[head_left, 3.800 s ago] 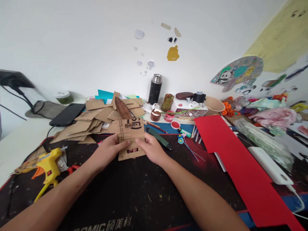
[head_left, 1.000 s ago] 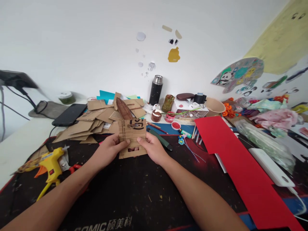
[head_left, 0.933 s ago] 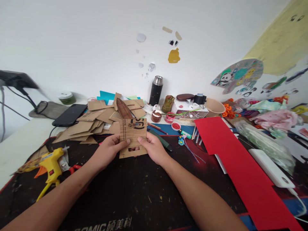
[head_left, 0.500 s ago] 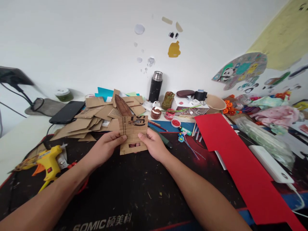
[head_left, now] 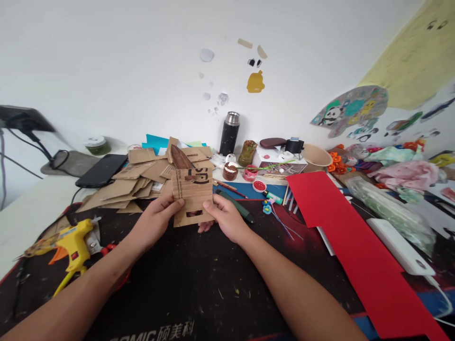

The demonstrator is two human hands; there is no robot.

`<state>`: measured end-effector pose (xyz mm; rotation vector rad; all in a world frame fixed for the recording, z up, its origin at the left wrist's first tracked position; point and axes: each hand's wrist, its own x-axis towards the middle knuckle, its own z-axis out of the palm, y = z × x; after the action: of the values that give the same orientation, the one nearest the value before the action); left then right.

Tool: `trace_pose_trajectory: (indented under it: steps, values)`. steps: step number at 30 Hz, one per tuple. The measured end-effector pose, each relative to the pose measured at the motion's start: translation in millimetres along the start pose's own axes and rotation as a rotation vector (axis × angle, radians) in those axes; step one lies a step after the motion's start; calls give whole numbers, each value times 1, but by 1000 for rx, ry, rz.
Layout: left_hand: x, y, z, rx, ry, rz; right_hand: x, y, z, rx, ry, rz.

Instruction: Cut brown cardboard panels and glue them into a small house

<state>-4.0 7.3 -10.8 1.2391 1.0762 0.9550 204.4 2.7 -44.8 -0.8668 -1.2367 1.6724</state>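
Between my two hands is a small rectangular piece of cardboard (head_left: 193,196), held upright above the black desk mat. It bears black print at the top and has two cut slots, one near the upper edge and one near the lower edge. My left hand (head_left: 165,210) pinches its left side, thumb in front. On the right side my right hand (head_left: 222,215) grips it with the thumb in front, and some fingertips show below its bottom edge. Behind its top edge stands a brown, pointed, blade-shaped piece (head_left: 180,157); I cannot tell whether they touch.
Cardboard scraps (head_left: 121,189) are piled at the back left. A yellow glue gun (head_left: 76,246) lies at left, by red-handled scissors (head_left: 108,248). A black thermos (head_left: 229,135) stands behind. Red card (head_left: 350,237) and a white power bank (head_left: 400,246) lie at right.
The cardboard piece has shifted slightly left in view, still in both hands. More fingertips of my right hand show below it. The whole view has tilted up a little.
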Motion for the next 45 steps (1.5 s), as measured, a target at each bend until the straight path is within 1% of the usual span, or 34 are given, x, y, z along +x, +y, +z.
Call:
trace_pose_trajectory:
  steps: [6, 13, 15, 18, 22, 32, 37, 45]
  values:
    - [0, 0, 5, 39, -34, 5, 1, 4, 0, -44, 11, -1]
    - [1, -6, 7, -1, 1, 33, 1, 5, 4, -46, 2, 5]
    - [1, -7, 8, -13, -1, 22, 1, 5, 5, -42, 15, -9]
    - [0, -6, 11, -38, -38, -16, 1, 5, 6, -33, 33, -19]
    - [0, -5, 12, -55, -74, -52, 0, 4, 7, -47, 19, -10]
    - [-2, -2, 12, 5, -28, -24, 1, 8, 11, -48, -2, -43]
    - [0, -1, 14, 10, 2, -14, 7, 12, 16, -43, 74, -66]
    - [-2, -1, 10, -10, -17, -40, 0, 2, 9, -24, 27, -2]
